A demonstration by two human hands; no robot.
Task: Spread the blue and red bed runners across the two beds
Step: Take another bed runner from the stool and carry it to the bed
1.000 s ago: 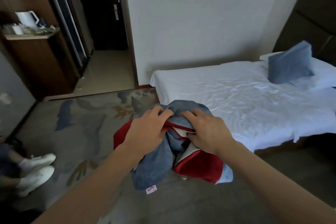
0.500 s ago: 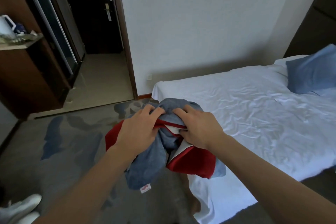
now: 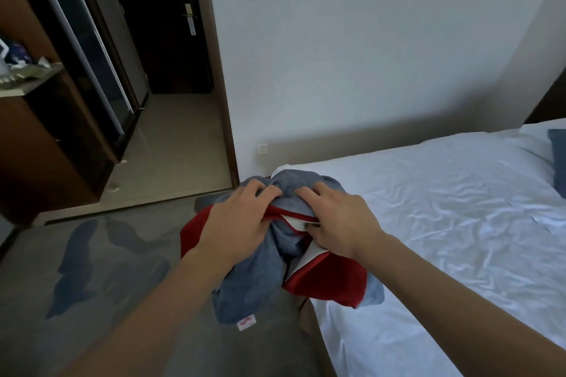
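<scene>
A bunched bundle of blue and red bed runner cloth [image 3: 260, 278] hangs in front of me, over the foot corner of a bed. My left hand [image 3: 235, 220] grips its top left, fingers curled into the blue fabric. My right hand [image 3: 340, 220] grips the top right in the same way. A small white label hangs from the bundle's lowest blue fold. One bed [image 3: 444, 223] with a wrinkled white sheet stretches away to the right. A second bed is out of view.
A blue pillow [image 3: 557, 156] lies at the bed's far right end, before a dark headboard [image 3: 548, 101]. An open doorway [image 3: 171, 138] to a tiled hall is ahead left, with a dark wooden cabinet [image 3: 39, 147] beside it. Patterned grey carpet [image 3: 92, 269] covers the floor.
I have moved closer to the bed's foot with the bundle, and the view has swung left. The pillow slid toward the right edge. Both hands keep the same grip.
</scene>
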